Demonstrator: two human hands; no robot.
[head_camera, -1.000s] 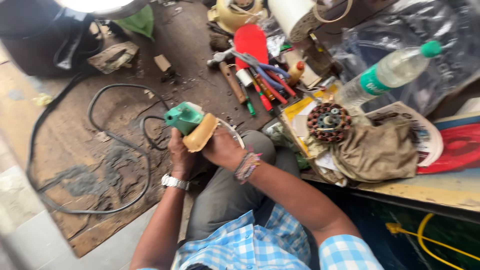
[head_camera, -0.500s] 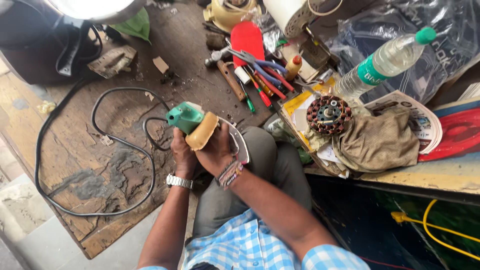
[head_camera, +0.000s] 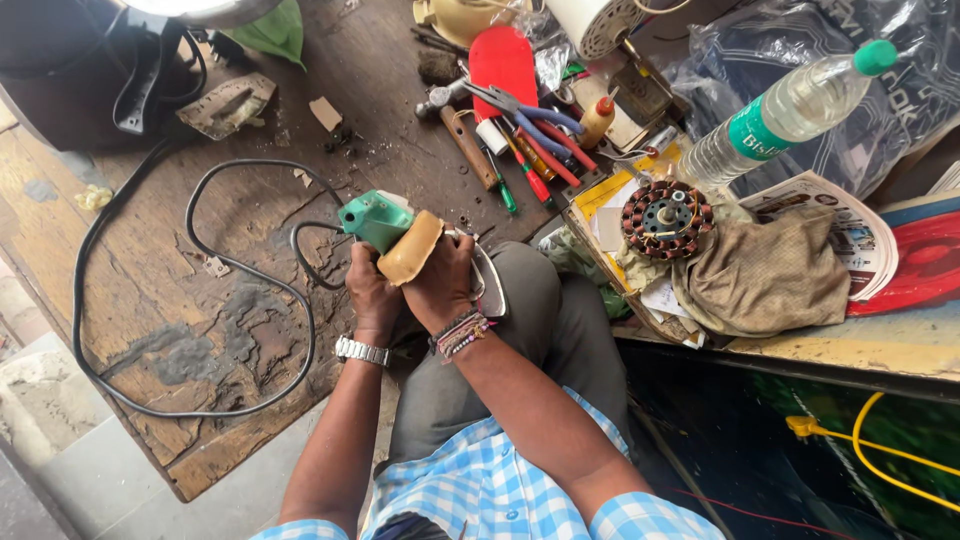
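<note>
Both hands grip the clothes iron (head_camera: 400, 235) over the lap at centre, left hand (head_camera: 372, 292) and right hand (head_camera: 440, 285) curled tight on its tan handle, apparently mid-dismantling; next likely needs a screwdriver (head_camera: 520, 170) at one o'clock.

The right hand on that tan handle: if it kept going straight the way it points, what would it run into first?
The right hand points up and slightly left, gripping the tan handle of the iron. Beyond that and the green part, bare wooden board follows; the hammer and brush lie to the right of that line, though depth is unclear.
</note>
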